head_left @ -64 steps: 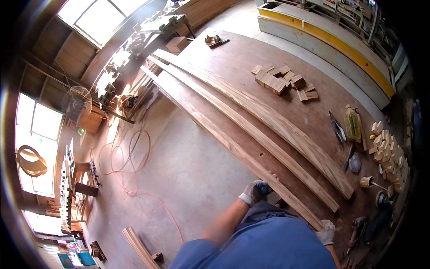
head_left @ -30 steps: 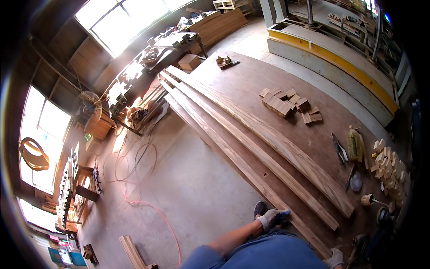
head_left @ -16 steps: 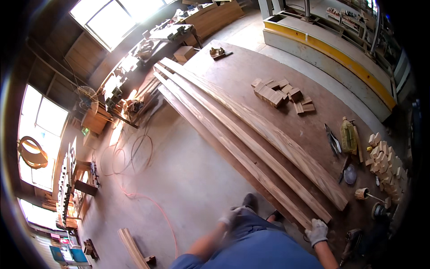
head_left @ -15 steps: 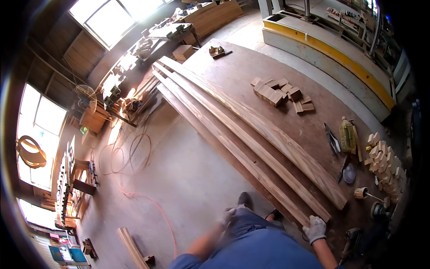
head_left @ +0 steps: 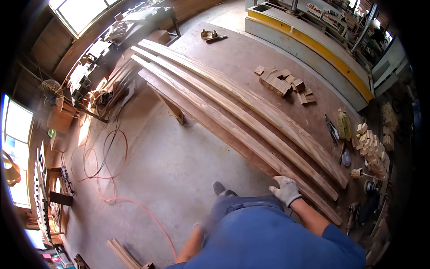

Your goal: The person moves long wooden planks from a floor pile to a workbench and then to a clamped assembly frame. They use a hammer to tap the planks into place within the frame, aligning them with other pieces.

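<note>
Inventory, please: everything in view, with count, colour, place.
Table: one, brown, centre
Long boards: three, light brown, on table
Cut blocks: several, brown, table's far side
Pale blocks: many, cream, table's right end
Bottle: one, yellowish, beside pale blocks
Pliers: one, dark, by bottle
Machine: one, grey-yellow, upper right
Hose: count unclear, red, floor
Wood strips: one bundle, brown, floor
Windows: at least two, bright, left
Bench clutter: uncountable, mixed, upper left
Torso: one, blue shirt, bottom centre
Left hand: one, pale, blurred, lower centre
Right hand: one, whitish glove, by boards
</note>
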